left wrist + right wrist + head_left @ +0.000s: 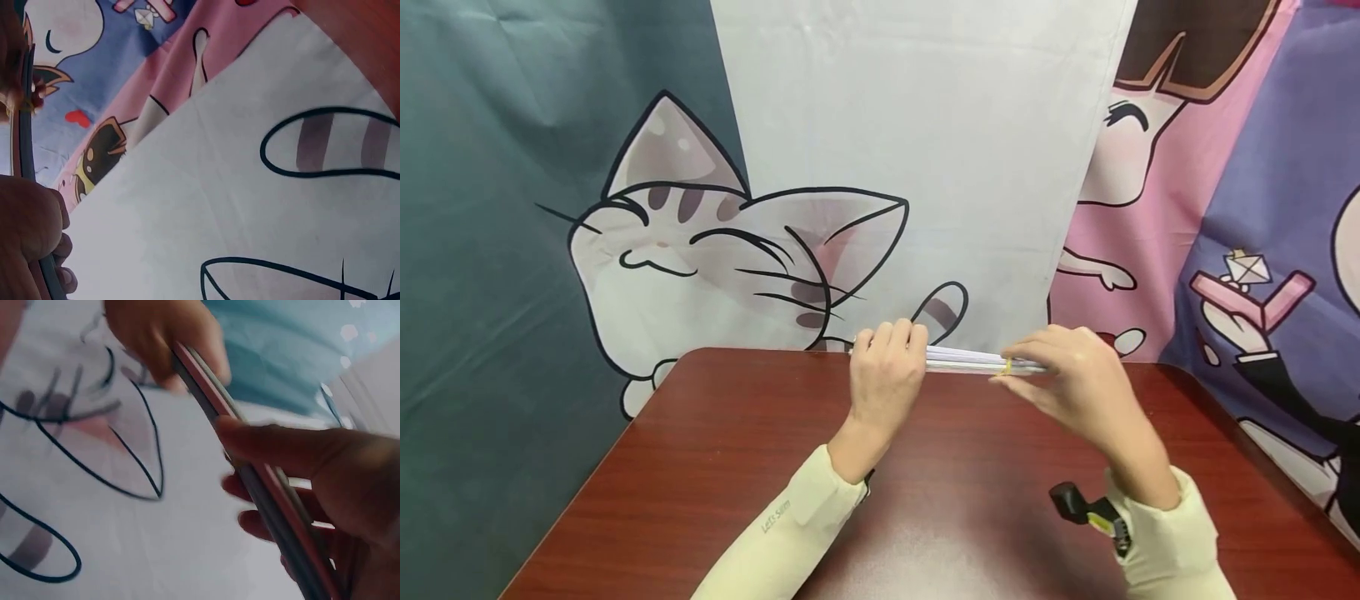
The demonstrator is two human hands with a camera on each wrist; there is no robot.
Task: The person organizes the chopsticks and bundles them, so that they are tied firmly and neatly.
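Observation:
A bundle of long thin sticks is held level above the far edge of the table. Grey, reddish and pale lengths of the bundle show in the right wrist view; their exact kind is unclear. My left hand grips the bundle's left part, fingers curled over it. Round the bundle, farther right, sits a thin yellow rubber band. My right hand pinches at this band with thumb and fingertips, around the bundle's right part. In the left wrist view, the left hand covers part of the sticks.
Below the hands lies a reddish-brown wooden table. A cloth backdrop with cartoon figures hangs right behind its far edge. A small black camera is strapped to the right wrist.

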